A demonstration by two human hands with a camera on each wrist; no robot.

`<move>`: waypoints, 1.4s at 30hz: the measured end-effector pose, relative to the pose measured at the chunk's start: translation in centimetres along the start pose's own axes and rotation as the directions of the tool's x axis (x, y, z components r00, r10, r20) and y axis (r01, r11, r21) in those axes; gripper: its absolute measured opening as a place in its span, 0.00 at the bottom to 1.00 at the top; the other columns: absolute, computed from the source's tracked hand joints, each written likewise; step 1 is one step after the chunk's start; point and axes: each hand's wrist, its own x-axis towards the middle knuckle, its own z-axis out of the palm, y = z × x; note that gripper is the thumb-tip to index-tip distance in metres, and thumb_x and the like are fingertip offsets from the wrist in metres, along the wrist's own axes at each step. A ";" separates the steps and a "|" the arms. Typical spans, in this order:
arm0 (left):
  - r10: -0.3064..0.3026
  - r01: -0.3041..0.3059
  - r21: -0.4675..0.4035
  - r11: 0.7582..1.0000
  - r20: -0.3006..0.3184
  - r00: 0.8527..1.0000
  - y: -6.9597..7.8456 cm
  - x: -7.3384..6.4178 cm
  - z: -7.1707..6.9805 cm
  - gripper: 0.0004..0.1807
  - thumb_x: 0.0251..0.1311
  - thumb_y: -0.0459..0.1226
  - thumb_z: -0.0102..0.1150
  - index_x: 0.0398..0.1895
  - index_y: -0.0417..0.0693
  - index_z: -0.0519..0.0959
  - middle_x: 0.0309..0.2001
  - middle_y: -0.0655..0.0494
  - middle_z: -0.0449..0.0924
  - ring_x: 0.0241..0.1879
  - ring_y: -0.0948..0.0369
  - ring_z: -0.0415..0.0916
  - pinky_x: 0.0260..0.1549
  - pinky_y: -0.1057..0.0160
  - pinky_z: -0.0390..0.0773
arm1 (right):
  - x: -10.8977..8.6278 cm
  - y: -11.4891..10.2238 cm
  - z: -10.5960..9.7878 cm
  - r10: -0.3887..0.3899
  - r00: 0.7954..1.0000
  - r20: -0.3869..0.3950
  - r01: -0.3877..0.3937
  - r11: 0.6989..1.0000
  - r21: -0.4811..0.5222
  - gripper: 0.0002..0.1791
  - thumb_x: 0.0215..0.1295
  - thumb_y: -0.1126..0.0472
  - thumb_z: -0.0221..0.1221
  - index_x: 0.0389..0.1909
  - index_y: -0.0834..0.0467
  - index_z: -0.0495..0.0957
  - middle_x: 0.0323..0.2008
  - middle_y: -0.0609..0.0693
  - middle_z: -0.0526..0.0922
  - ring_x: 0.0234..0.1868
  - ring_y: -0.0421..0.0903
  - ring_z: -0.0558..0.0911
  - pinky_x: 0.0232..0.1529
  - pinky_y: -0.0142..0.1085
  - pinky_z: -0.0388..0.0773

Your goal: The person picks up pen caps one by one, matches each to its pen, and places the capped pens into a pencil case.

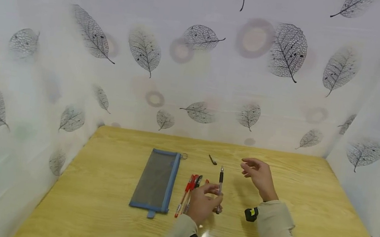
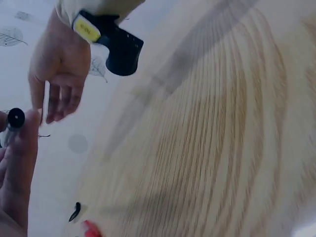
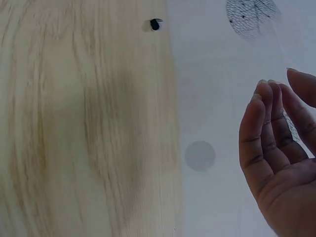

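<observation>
My left hand (image 1: 202,203) pinches a clear-barrelled gel pen (image 1: 221,179) between thumb and fingers. The pen stands nearly upright in the head view, its black grip and bare tip pointing away from me. In the left wrist view the pen's round black end (image 2: 16,117) faces the camera. My right hand (image 1: 256,174) hovers to the right of the pen, fingers loosely bent with nothing between them; the right wrist view shows the same hand (image 3: 284,148) from its palm side. A black pen cap (image 1: 212,160) lies on the table beyond the pen.
Several red and black pens (image 1: 184,196) lie left of the pen, partly hidden by my left hand. Further left is a grey mesh zip pouch (image 1: 155,178) with blue edging. The wooden table (image 1: 325,218) ends at a leaf-patterned curtain (image 1: 217,78).
</observation>
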 end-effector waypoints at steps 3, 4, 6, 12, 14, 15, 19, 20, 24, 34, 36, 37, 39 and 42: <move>0.022 -0.021 -0.022 1.000 0.065 0.998 0.3 -1.1 -1.6 0.18 0.58 0.28 0.62 0.54 0.38 0.78 0.39 0.49 0.79 0.22 0.60 0.80 0.24 0.61 0.83 | 1.5 0.2 1.2 -0.005 0.999 0.040 0.006 0.999 -0.036 0.20 0.70 0.61 0.56 0.55 0.71 0.74 0.43 0.67 0.79 0.39 0.60 0.81 0.42 0.51 0.80; 0.024 -0.022 -0.025 0.999 0.076 0.997 0.5 -1.4 -2.0 0.19 0.58 0.28 0.62 0.54 0.38 0.78 0.39 0.48 0.80 0.22 0.59 0.81 0.24 0.61 0.83 | 1.9 0.3 1.6 -0.010 0.998 0.055 0.013 0.998 -0.054 0.19 0.70 0.62 0.56 0.55 0.71 0.74 0.43 0.67 0.79 0.40 0.61 0.81 0.42 0.52 0.80; 0.023 -0.020 -0.029 0.999 0.083 0.996 0.7 -2.0 -2.8 0.19 0.59 0.29 0.62 0.54 0.38 0.78 0.40 0.46 0.80 0.23 0.59 0.81 0.25 0.60 0.83 | 2.9 0.4 2.4 -0.020 0.996 0.082 0.026 0.997 -0.077 0.19 0.70 0.63 0.56 0.54 0.72 0.74 0.43 0.68 0.80 0.40 0.64 0.80 0.41 0.52 0.80; -0.014 0.017 -0.037 0.999 0.071 0.997 1.6 -3.5 -4.2 0.18 0.58 0.28 0.63 0.54 0.38 0.78 0.41 0.45 0.80 0.25 0.58 0.82 0.26 0.60 0.83 | 5.1 1.2 4.7 0.037 0.990 0.135 -0.022 0.994 -0.107 0.17 0.68 0.66 0.57 0.53 0.74 0.74 0.41 0.65 0.80 0.39 0.62 0.81 0.38 0.47 0.81; -0.017 0.020 -0.040 0.999 0.078 0.997 1.8 -3.9 -4.6 0.19 0.59 0.28 0.62 0.54 0.37 0.77 0.41 0.44 0.80 0.25 0.58 0.82 0.27 0.61 0.83 | 5.5 1.5 5.2 0.080 0.987 0.141 -0.063 0.991 -0.118 0.17 0.67 0.67 0.57 0.52 0.74 0.74 0.41 0.65 0.80 0.37 0.59 0.81 0.36 0.44 0.82; -0.019 0.022 -0.047 0.999 0.080 0.997 1.8 -4.2 -4.9 0.19 0.59 0.27 0.62 0.55 0.37 0.77 0.42 0.42 0.80 0.25 0.58 0.81 0.26 0.61 0.83 | 5.7 1.7 5.4 0.093 0.986 0.139 -0.074 0.988 -0.136 0.17 0.67 0.67 0.58 0.52 0.74 0.75 0.41 0.65 0.80 0.35 0.58 0.82 0.34 0.43 0.81; -0.025 0.029 -0.057 0.998 0.071 0.997 1.9 -5.0 -5.9 0.21 0.58 0.25 0.61 0.56 0.35 0.75 0.43 0.41 0.79 0.25 0.57 0.81 0.27 0.61 0.83 | 6.4 2.3 6.0 0.121 0.983 0.136 -0.082 0.961 -0.263 0.17 0.66 0.64 0.59 0.50 0.72 0.77 0.43 0.65 0.81 0.34 0.54 0.83 0.34 0.42 0.80; -0.029 0.032 -0.059 0.998 0.064 0.998 1.9 -5.1 -6.1 0.21 0.58 0.25 0.62 0.56 0.34 0.75 0.44 0.41 0.78 0.26 0.56 0.81 0.27 0.61 0.84 | 6.5 2.4 6.1 0.120 0.983 0.139 -0.072 0.950 -0.305 0.17 0.66 0.63 0.59 0.50 0.71 0.77 0.44 0.66 0.81 0.35 0.54 0.83 0.35 0.42 0.80; -0.036 0.038 -0.039 0.999 0.035 0.999 1.9 -5.5 -6.7 0.23 0.55 0.25 0.63 0.56 0.33 0.75 0.43 0.42 0.79 0.28 0.51 0.82 0.28 0.59 0.84 | 7.0 2.7 6.6 0.149 0.980 0.130 -0.085 0.912 -0.401 0.19 0.65 0.59 0.60 0.50 0.69 0.78 0.47 0.65 0.81 0.45 0.58 0.81 0.45 0.48 0.79; -0.062 0.061 -0.038 0.997 -0.009 0.998 1.6 -6.2 -7.0 0.21 0.54 0.25 0.65 0.54 0.31 0.76 0.42 0.42 0.80 0.26 0.52 0.82 0.26 0.59 0.84 | 6.6 1.8 8.4 0.229 0.973 0.039 -0.182 0.854 -0.487 0.10 0.63 0.63 0.61 0.39 0.67 0.81 0.40 0.62 0.83 0.39 0.57 0.81 0.39 0.48 0.79; -0.068 0.067 -0.044 0.997 -0.017 0.998 1.5 -6.3 -7.1 0.22 0.54 0.24 0.64 0.54 0.31 0.76 0.42 0.42 0.79 0.26 0.52 0.82 0.26 0.58 0.84 | 6.6 1.7 8.6 0.219 0.975 0.044 -0.172 0.858 -0.484 0.09 0.63 0.64 0.60 0.39 0.67 0.81 0.39 0.62 0.83 0.38 0.56 0.81 0.38 0.48 0.79; -0.070 0.069 -0.046 0.997 -0.020 0.997 1.5 -6.3 -7.2 0.22 0.54 0.24 0.64 0.54 0.31 0.76 0.42 0.42 0.79 0.26 0.52 0.82 0.26 0.58 0.84 | 6.6 1.8 8.7 0.214 0.976 0.049 -0.165 0.862 -0.479 0.09 0.63 0.64 0.60 0.39 0.68 0.81 0.39 0.62 0.83 0.39 0.56 0.81 0.39 0.48 0.79; -0.073 0.072 -0.042 0.997 -0.025 0.997 1.5 -6.4 -7.3 0.22 0.54 0.24 0.64 0.54 0.32 0.76 0.41 0.43 0.79 0.25 0.54 0.82 0.26 0.58 0.84 | 6.6 1.8 8.8 0.209 0.976 0.062 -0.157 0.871 -0.465 0.10 0.63 0.65 0.60 0.40 0.68 0.81 0.39 0.63 0.83 0.40 0.57 0.81 0.40 0.49 0.79; -0.073 0.072 -0.049 0.996 -0.023 0.997 1.5 -6.4 -7.5 0.22 0.55 0.24 0.63 0.55 0.31 0.76 0.40 0.44 0.79 0.24 0.57 0.81 0.26 0.59 0.84 | 6.6 1.7 9.0 0.208 0.975 0.077 -0.155 0.888 -0.434 0.11 0.64 0.65 0.60 0.41 0.69 0.81 0.41 0.64 0.82 0.42 0.59 0.80 0.42 0.50 0.78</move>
